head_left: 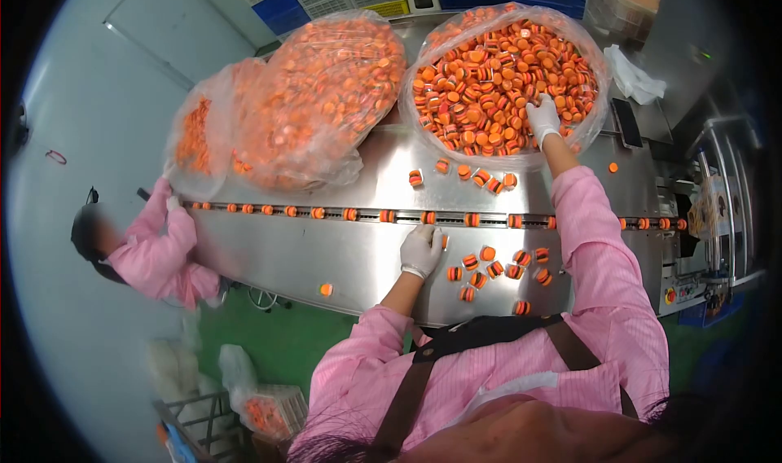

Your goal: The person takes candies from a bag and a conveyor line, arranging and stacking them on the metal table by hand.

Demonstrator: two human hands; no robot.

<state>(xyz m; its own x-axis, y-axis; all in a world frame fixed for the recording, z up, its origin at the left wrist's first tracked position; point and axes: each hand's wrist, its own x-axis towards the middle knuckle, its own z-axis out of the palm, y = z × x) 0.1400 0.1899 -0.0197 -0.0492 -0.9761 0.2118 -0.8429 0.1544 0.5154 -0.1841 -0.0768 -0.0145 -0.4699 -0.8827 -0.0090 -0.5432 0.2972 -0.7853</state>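
Observation:
My left hand (421,251), in a white glove, is beside the near edge of a narrow conveyor track (490,219). Its fingers are curled, with a burger-shaped candy (445,241) at the thumb side. My right hand (542,118), also gloved, reaches into a clear plastic bag (410,113) heaped with orange, red and dark layered candies (497,72). Its fingertips are slightly apart among the candies and partly hidden. Single candies stand spaced along the track. Several loose candies (515,272) lie on the steel table near me, and others (481,175) lie below the bag.
Another full bag (326,96) stands left of mine. At the far left end, a co-worker (163,247) in pink has both hands near the track. A machine (721,210) is at the track's right end. A dark phone-like slab (626,122) lies right of my bag.

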